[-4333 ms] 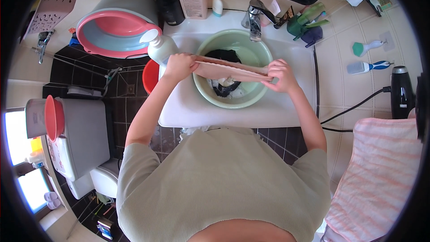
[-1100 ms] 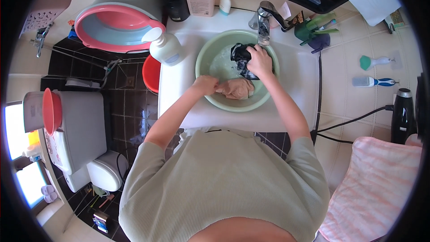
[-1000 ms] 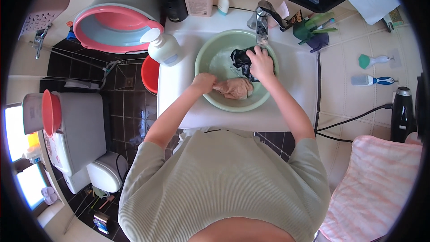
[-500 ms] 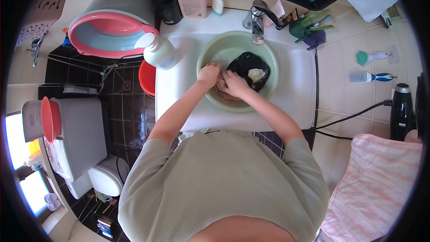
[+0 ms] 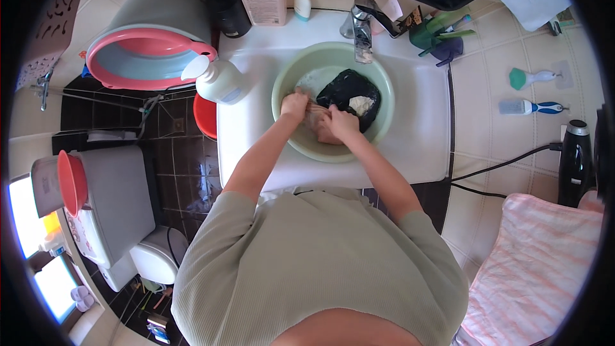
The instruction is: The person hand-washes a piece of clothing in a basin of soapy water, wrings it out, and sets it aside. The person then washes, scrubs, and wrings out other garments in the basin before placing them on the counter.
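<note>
I'm pinching the beige cloth (image 5: 328,134) in the left grip (image 5: 295,104) and the right grip (image 5: 343,123), both narrow now; it's bunching between them, inside the green basin (image 5: 320,154), with the black cloth (image 5: 338,90) lying just beyond the right!

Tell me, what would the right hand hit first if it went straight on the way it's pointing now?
The pinkish-tan cloth, which the right hand grips. Beyond it, probably the left hand or the edge of the black cloth, though depth is hard to judge here.
</note>
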The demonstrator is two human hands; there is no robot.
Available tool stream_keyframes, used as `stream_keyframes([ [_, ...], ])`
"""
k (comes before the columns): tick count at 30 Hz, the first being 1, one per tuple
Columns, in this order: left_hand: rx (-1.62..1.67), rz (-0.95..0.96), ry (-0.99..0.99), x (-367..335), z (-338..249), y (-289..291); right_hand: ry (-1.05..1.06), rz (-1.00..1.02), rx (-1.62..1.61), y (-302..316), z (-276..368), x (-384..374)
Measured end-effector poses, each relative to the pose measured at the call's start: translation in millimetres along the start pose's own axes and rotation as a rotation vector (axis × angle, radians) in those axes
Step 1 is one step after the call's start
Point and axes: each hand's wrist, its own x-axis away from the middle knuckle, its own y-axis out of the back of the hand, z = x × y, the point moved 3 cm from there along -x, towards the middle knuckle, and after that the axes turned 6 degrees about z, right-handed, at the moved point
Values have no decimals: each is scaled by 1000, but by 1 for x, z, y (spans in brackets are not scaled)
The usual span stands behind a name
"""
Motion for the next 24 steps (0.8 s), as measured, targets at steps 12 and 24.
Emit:
stream_keyframes([
  [12, 4, -26, -158, -15, -8, -18, 97, 276, -144, -27, -5, -19],
  [24, 1632, 69, 381, -19, -41, 8, 45, -570, -976, 35, 38, 0],
])
